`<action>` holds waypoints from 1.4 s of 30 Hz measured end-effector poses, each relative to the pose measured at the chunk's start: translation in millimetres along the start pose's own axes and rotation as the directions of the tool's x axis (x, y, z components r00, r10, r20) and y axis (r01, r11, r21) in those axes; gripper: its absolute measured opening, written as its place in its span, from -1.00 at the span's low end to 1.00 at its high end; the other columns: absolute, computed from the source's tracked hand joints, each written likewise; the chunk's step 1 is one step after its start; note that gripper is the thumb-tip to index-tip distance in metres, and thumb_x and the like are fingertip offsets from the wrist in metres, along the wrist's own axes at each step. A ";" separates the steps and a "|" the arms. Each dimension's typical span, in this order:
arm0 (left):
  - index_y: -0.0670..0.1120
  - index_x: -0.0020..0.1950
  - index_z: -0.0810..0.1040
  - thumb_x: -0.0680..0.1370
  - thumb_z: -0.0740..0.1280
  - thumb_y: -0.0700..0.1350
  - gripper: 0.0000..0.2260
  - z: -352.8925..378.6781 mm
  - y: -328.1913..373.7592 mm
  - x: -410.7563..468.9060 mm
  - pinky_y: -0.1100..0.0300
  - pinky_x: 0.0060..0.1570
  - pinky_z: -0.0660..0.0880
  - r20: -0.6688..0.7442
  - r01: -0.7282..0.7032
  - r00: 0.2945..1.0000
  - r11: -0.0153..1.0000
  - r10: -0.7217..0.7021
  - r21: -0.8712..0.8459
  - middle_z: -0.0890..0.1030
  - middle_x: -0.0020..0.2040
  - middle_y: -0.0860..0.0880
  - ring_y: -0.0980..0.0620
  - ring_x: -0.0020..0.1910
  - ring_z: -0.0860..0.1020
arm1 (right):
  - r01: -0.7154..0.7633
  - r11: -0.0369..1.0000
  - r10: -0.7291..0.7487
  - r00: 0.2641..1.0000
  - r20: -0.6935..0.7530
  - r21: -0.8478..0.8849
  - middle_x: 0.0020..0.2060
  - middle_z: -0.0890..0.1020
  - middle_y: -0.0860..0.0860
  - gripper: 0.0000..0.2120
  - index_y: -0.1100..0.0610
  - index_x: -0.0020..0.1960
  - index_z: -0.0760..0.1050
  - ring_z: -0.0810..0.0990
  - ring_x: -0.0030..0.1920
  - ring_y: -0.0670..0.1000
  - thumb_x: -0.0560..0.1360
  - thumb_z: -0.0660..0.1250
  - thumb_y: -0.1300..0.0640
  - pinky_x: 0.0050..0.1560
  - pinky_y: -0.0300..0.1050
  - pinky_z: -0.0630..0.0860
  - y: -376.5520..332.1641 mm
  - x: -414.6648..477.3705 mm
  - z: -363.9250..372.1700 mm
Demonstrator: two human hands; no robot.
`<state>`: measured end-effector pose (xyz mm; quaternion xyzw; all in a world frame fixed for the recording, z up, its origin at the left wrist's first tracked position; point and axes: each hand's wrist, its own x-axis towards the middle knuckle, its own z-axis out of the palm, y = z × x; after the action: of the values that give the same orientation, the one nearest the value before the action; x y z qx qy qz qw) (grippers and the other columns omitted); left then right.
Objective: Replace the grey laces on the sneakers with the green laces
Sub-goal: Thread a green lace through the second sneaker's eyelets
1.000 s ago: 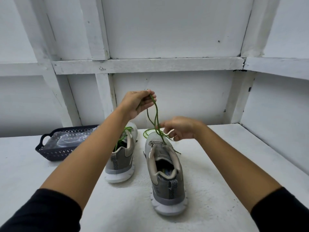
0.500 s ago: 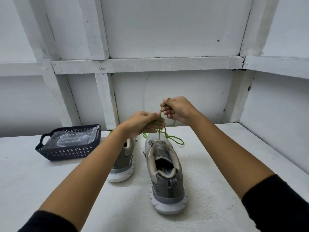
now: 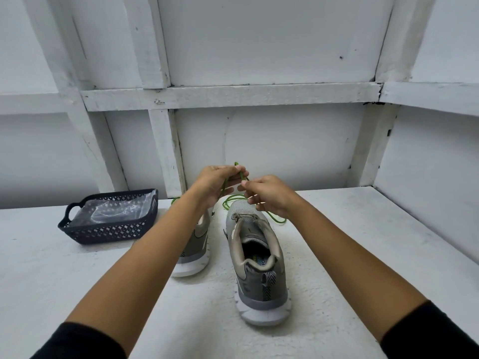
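Observation:
Two grey sneakers with white soles stand heel-toward-me on the white table. Above the toe of the right sneaker [image 3: 255,265] both hands meet. My left hand [image 3: 216,183] pinches a strand of the green lace [image 3: 229,200] near its tip, which pokes up above the fingers. My right hand [image 3: 267,194] pinches the same lace just to the right. Loops of the lace lie around the right sneaker's toe and trail to its right. The left sneaker [image 3: 195,251] is partly hidden by my left forearm; a bit of green lace shows behind it.
A dark perforated basket [image 3: 111,230] holding a clear plastic bag stands at the left of the table [image 3: 363,255]. White panelled walls close the back and the right side.
My left hand rose and my right hand dropped, so they now meet above the right sneaker's toe. The lace loop stays beside the toe.

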<state>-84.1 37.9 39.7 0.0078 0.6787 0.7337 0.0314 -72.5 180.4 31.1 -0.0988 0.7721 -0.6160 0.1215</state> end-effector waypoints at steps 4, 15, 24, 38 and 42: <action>-0.14 -0.08 0.59 0.59 0.26 -0.10 -0.83 4.8 -2.6 -1.1 0.16 0.00 0.49 -0.006 -0.014 1.000 1.000 0.014 -0.024 0.67 -0.15 -0.02 0.08 -0.17 0.62 | 0.037 0.999 -0.037 0.998 -0.059 -0.002 -0.36 0.49 -0.01 -0.78 0.13 -0.20 0.51 0.45 -0.41 -0.13 0.59 0.22 0.14 -0.43 -0.32 0.34 1.3 -0.1 4.4; -0.14 0.31 0.45 0.64 -0.03 0.15 -0.51 8.8 -7.2 -3.4 -0.05 0.41 0.26 0.005 0.055 0.999 0.992 -0.054 -0.113 0.50 0.32 -0.09 0.00 0.36 0.41 | -0.067 0.863 0.048 0.997 0.052 0.500 -0.33 0.66 0.02 -0.75 0.10 -0.20 0.44 0.61 -0.28 -0.06 0.62 0.14 0.09 -0.28 -0.18 0.48 11.1 -10.6 6.7; -0.12 0.36 0.43 0.66 -0.03 0.09 -0.55 12.2 -11.9 -7.6 -0.02 0.37 0.27 -0.015 0.012 1.000 1.000 -0.012 -0.009 0.50 0.33 -0.04 0.05 0.34 0.43 | -0.036 0.791 0.024 0.999 0.028 0.611 -0.33 0.65 0.03 -0.77 0.12 -0.17 0.52 0.61 -0.34 -0.08 0.59 0.17 0.13 -0.35 -0.24 0.47 17.7 -11.2 2.5; -0.14 -0.15 0.56 0.61 0.23 -0.06 -0.77 8.3 -33.1 -29.1 0.20 -0.12 0.49 -0.035 -0.054 0.998 0.997 0.056 0.055 0.54 -0.20 -0.03 0.04 -0.18 0.50 | 0.012 0.814 -0.003 1.000 -0.016 0.581 -0.46 0.62 -0.01 -0.75 0.20 -0.19 0.53 0.56 -0.40 -0.10 0.59 0.16 0.20 -0.40 -0.30 0.49 15.9 -16.0 0.5; -0.11 -0.14 0.57 0.58 0.28 -0.17 -0.87 5.9 -33.6 -29.3 0.21 -0.18 0.46 -0.014 -0.034 0.999 0.999 0.034 -0.018 0.56 -0.25 -0.02 0.08 -0.16 0.51 | 0.008 0.838 -0.005 1.000 -0.006 0.546 -0.45 0.62 0.00 -0.75 0.21 -0.19 0.53 0.58 -0.42 -0.10 0.59 0.15 0.21 -0.40 -0.31 0.50 15.6 -16.4 4.0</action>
<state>-53.3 44.7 7.6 0.0139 0.6719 0.7404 0.0141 -55.6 185.1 16.2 -0.0614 0.5646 -0.8110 0.1409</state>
